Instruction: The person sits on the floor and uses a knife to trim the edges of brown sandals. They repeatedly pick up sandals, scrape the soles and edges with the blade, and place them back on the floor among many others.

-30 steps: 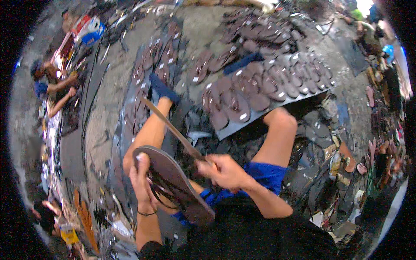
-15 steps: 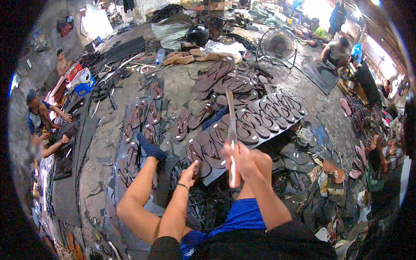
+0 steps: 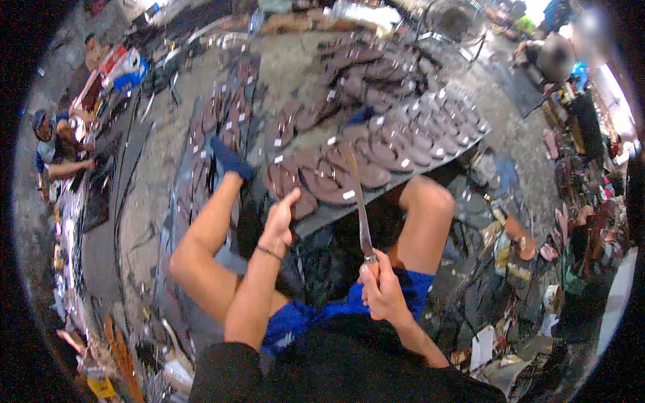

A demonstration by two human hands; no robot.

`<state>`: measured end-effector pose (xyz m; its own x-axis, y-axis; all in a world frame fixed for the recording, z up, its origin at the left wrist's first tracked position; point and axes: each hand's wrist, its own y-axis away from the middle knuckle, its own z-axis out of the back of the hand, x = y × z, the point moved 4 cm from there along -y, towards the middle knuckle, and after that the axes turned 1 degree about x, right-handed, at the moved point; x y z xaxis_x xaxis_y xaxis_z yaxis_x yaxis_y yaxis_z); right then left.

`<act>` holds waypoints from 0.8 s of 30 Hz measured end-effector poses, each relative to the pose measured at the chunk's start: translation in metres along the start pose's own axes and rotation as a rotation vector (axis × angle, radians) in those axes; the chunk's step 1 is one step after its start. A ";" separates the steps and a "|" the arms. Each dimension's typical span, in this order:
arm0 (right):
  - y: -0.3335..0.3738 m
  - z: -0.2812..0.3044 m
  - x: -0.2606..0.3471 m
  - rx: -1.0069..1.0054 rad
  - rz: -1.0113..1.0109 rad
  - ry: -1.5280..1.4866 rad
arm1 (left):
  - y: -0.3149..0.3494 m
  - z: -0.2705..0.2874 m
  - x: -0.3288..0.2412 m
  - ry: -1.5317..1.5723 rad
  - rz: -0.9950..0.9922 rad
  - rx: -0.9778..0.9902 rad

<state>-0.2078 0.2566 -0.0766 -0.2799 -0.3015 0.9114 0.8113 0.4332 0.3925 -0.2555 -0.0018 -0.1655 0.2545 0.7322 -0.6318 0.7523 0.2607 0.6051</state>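
In my right hand [image 3: 385,290] is a knife [image 3: 363,218], its wooden handle wrapped by my fingers near my lap. The long, slightly curved blade points up and away, over the near edge of a slanted grey board [image 3: 324,221]. My left hand [image 3: 277,220], with a dark band at the wrist, has its fingers stretched out at the board's left end. They lie beside or against the edge of a brown flip-flop [image 3: 285,183]; blur hides whether they touch. Several more brown flip-flops with small white labels stand in a row along the board.
A heap of brown flip-flops [image 3: 363,67] lies beyond the board, and more line a strip at left. My sock-covered foot [image 3: 230,160] rests between. Scraps and offcuts [image 3: 517,269] cover the right floor. A fan [image 3: 453,23] stands far right; people sit at left and far right.
My view has tilted downward. My right hand has drawn the knife lower and closer to my lap, while my left hand sits farther left along the flip-flop's edge. My right knee has swung outward.
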 end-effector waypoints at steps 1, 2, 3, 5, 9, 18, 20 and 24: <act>0.002 -0.003 -0.020 -0.022 0.067 0.110 | 0.004 0.010 0.001 -0.057 0.010 -0.011; 0.007 -0.008 -0.020 -0.004 0.070 0.170 | -0.003 0.024 0.002 -0.071 -0.005 -0.040; 0.012 -0.014 -0.020 0.015 0.073 0.229 | -0.008 0.038 0.005 -0.086 -0.019 -0.068; 0.014 -0.016 -0.026 0.007 0.114 0.273 | 0.004 0.019 -0.005 -0.172 -0.073 -0.123; -0.009 -0.018 -0.034 0.071 0.169 0.312 | 0.000 0.021 -0.007 -0.155 -0.049 -0.093; -0.073 -0.034 -0.018 0.222 0.132 0.410 | 0.020 0.011 0.011 -0.011 -0.022 -0.052; -0.079 -0.039 -0.023 0.168 0.176 0.458 | 0.017 0.013 0.019 0.046 -0.019 -0.024; -0.095 -0.051 -0.042 0.070 0.122 0.633 | 0.018 0.013 0.032 0.086 -0.050 -0.124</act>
<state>-0.2475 0.1849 -0.1588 0.1864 -0.6799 0.7092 0.7766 0.5441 0.3175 -0.2257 0.0184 -0.1815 0.1621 0.7660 -0.6221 0.6805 0.3698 0.6326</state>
